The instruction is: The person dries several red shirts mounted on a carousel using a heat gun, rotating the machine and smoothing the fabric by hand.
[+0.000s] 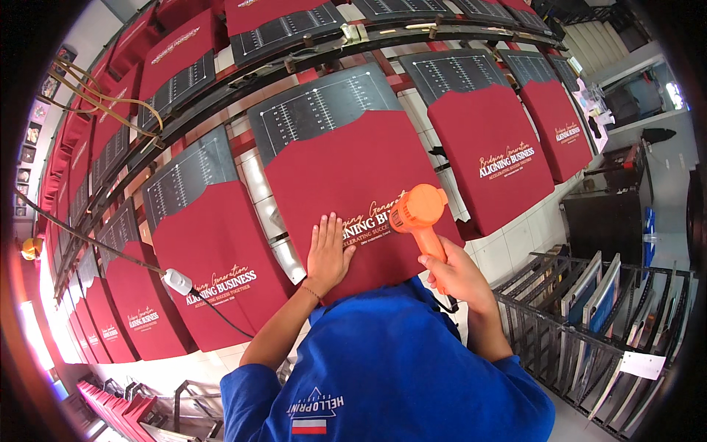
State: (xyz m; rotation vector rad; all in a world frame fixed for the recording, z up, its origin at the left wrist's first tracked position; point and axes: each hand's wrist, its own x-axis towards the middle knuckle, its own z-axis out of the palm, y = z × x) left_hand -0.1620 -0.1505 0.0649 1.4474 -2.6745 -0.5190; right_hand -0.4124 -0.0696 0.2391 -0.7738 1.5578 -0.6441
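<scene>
In front of me a dark red T-shirt (331, 169) lies stretched over a black printing board (324, 103) marked with white scales. White and gold lettering is printed across the shirt's near part. My left hand (330, 249) rests flat on the cloth at the left end of the print, fingers stretched out. An orange hair dryer (423, 210) is gripped by its handle in my right hand (460, 278). Its nozzle hangs over the right part of the print and hides some letters.
More red printed shirts (490, 140) sit on boards to both sides, with another row beyond a dark rail (294, 60). A cable with a white connector (177, 281) crosses at the left. A black rack of frames (582, 335) stands at the lower right.
</scene>
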